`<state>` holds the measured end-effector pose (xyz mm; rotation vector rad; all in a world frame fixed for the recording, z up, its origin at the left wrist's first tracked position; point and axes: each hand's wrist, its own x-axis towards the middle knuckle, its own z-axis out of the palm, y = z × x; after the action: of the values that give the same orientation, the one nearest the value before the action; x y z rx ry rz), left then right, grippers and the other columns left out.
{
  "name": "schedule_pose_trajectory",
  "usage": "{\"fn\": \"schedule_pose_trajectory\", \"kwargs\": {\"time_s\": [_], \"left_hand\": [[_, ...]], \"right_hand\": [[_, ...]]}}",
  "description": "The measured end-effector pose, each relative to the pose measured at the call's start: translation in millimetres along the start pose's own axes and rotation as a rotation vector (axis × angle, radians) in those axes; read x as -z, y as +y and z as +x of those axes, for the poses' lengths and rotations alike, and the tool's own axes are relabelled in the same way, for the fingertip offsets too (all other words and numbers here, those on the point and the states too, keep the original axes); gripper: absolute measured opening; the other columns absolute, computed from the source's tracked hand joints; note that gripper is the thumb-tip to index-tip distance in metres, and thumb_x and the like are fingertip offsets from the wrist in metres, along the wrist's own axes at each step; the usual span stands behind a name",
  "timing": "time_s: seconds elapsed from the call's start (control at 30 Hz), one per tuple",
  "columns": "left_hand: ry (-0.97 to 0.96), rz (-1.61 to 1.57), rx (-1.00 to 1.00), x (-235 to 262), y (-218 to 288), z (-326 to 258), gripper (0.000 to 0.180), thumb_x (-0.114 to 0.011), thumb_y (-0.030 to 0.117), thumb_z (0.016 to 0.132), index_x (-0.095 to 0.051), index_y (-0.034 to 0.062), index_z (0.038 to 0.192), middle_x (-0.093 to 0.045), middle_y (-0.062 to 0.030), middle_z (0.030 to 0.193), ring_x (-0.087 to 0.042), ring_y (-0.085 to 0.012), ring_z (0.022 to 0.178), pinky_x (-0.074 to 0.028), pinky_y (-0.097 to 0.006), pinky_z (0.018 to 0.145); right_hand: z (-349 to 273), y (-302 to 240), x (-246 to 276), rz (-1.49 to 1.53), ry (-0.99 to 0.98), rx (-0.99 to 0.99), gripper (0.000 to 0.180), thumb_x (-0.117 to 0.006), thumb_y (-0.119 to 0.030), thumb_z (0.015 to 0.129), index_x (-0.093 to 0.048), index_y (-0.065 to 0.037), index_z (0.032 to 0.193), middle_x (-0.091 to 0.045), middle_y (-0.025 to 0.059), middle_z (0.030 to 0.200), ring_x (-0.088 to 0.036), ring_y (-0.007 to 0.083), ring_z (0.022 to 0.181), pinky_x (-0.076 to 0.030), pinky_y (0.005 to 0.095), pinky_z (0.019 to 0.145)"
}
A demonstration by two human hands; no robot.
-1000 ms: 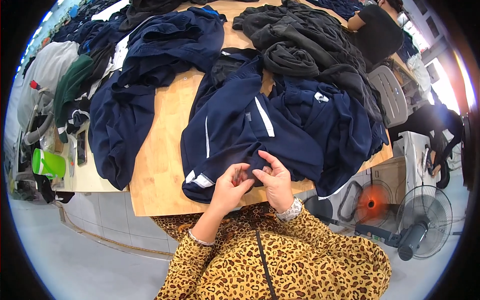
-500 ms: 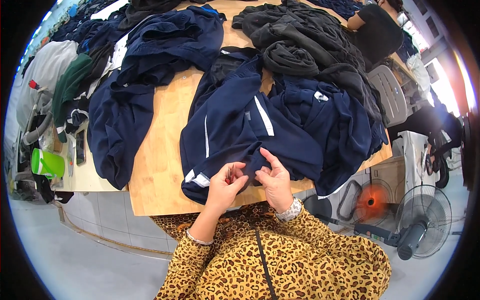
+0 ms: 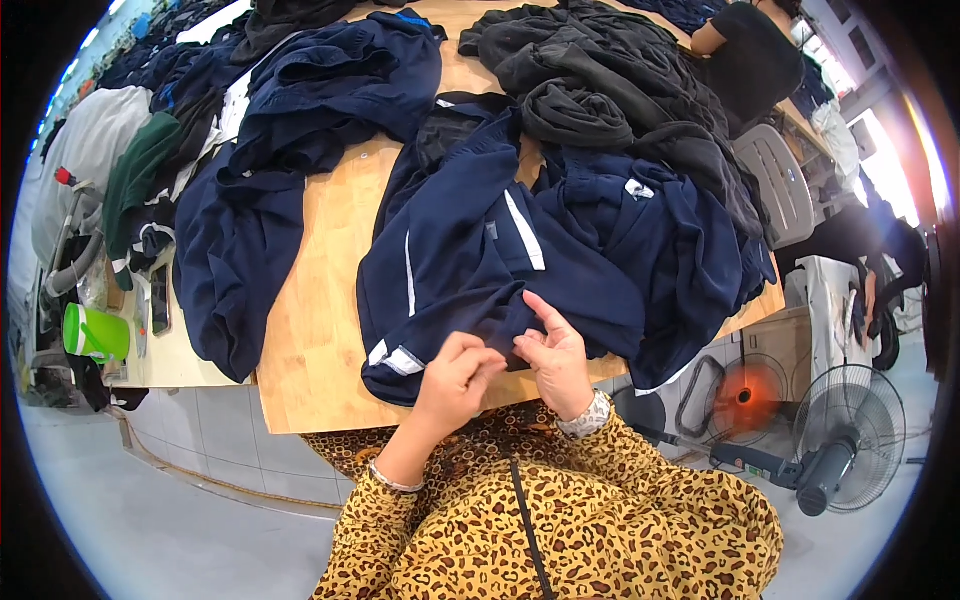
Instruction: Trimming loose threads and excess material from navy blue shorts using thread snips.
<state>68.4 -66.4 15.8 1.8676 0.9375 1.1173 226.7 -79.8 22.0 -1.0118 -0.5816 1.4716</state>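
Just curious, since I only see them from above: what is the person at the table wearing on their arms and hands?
Long sleeves in a yellow-and-black leopard print cover both arms. The left hand is bare, with a thin bracelet at the wrist; the right hand is bare too, with a silvery watch band.

Both hands together, L hand (image 3: 455,380) pinching, R hand (image 3: 553,355) pinching

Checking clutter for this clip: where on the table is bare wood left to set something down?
One bare strip of table runs between the left navy pile and the navy jacket that both hands pinch, left hand, right hand. It widens at the near edge. The far end, under the black heap, is crowded.
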Motion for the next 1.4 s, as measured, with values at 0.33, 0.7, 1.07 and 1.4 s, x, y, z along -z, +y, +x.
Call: {"fn": "schedule_pose_trajectory", "kwargs": {"time_s": [0.33, 0.7, 1.07, 1.4], "left_hand": [[0.186, -0.272, 0.47, 1.9, -25.3, 12.5, 0.005, -0.064, 0.005, 0.082, -0.061, 0.001, 0.084, -0.055, -0.0067, 0.084, -0.057, -0.0157, 0.069, -0.045, -0.026, 0.06], [0.12, -0.177, 0.349, 4.4, -21.4, 9.1, 0.005, -0.064, 0.005, 0.082, -0.06, 0.002, 0.085, -0.053, -0.0065, 0.082, -0.054, -0.0154, 0.07, -0.044, -0.024, 0.063], [0.052, 0.206, -0.054, -0.7, -2.8, 16.3, 0.01, -0.065, -0.002, 0.075, -0.061, 0.0016, 0.084, -0.052, -0.0121, 0.086, -0.058, -0.0279, 0.065, -0.049, -0.033, 0.055], [0.111, 0.001, -0.097, 2.0, -14.2, 12.4, 0.007, -0.064, 0.003, 0.08, -0.06, 0.0038, 0.085, -0.052, -0.0049, 0.084, -0.053, -0.0164, 0.056, -0.043, -0.025, 0.048]], "right_hand": [[-0.2, 4.5, 1.2, -0.139, -0.066, -0.038, 0.057, -0.057, 0.008, 0.082, -0.04, -0.001, 0.135, -0.06, 0.0003, 0.086, -0.056, 0.005, 0.075, -0.049, 0.0199, 0.073], [-0.6, -1.1, -0.9, -0.179, -0.054, -0.069, 0.057, -0.06, 0.007, 0.081, -0.041, -0.001, 0.134, -0.057, -0.0013, 0.083, -0.055, 0.0039, 0.074, -0.048, 0.0185, 0.073], [-0.5, -1.8, -4.5, -0.184, -0.071, -0.049, 0.057, -0.056, 0.013, 0.08, -0.042, -0.002, 0.134, -0.042, -0.0034, 0.112, -0.048, 0.0023, 0.074, -0.043, 0.0178, 0.066], [-2.2, -4.3, -4.5, -0.403, -0.288, 0.191, 0.048, -0.052, 0.011, 0.083, -0.051, -0.003, 0.129, -0.054, 0.0015, 0.124, -0.049, 0.0015, 0.081, -0.043, 0.0166, 0.069]]}}
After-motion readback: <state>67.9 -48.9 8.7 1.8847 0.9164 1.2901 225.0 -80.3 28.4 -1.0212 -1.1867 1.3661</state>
